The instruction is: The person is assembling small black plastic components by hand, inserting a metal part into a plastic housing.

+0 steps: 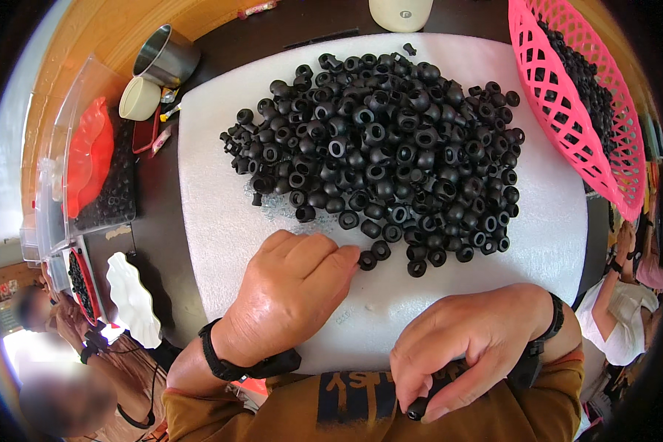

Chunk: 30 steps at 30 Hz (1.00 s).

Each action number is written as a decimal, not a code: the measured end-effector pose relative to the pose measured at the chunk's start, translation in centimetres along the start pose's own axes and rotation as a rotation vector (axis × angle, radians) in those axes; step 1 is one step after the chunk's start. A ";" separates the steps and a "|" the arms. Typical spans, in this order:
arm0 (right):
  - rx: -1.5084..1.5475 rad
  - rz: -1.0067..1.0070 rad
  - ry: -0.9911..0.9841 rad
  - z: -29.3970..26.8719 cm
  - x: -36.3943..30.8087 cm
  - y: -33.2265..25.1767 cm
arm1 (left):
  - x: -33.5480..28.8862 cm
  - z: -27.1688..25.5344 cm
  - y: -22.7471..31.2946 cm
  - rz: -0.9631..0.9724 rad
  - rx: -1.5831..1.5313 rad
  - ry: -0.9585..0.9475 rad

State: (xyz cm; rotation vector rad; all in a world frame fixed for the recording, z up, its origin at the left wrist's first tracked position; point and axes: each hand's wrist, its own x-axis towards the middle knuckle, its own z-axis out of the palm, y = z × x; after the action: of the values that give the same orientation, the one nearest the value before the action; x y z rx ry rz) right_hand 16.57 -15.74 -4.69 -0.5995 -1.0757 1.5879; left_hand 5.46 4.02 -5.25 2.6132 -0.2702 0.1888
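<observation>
A large heap of small black hollow ball-shaped parts (390,140), many showing round or oval openings, lies on a white foam sheet (221,243). My left hand (291,283) is closed at the heap's near edge, its fingers curled under. Against its fingertips rests one black hollow part (367,260); whatever lies inside the curled fingers is hidden. Lower right, close to my body, my right hand (471,350) pinches a small black part (418,408) between thumb and fingers. Only the end of that piece shows.
A pink lattice basket (560,110) of black parts stands at the far right. Along the left are a metal cup (166,59), a clear bin (70,125) holding a red wavy dish (90,158), and a white wavy dish (132,298). Other people sit at both sides.
</observation>
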 end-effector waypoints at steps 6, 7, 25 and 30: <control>-0.016 0.046 0.002 0.2 0.1 -0.2 | -2.0 -1.0 -0.1 -0.018 0.089 -0.031; -0.030 0.025 0.019 0.4 0.0 0.0 | -2.2 -1.2 0.2 -0.016 0.092 -0.028; 0.210 -0.514 0.807 -2.0 -2.2 -1.7 | 1.6 0.2 1.8 0.041 -0.003 -0.028; 0.041 -0.480 0.865 -2.6 -2.5 -2.7 | 1.9 0.1 1.1 0.113 -0.020 -0.051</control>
State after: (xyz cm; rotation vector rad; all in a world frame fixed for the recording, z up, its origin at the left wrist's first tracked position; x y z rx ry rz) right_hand 20.80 -17.19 -3.94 -0.8178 -0.4685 0.7835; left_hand 7.06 2.74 -4.46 2.5877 -0.4366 0.1574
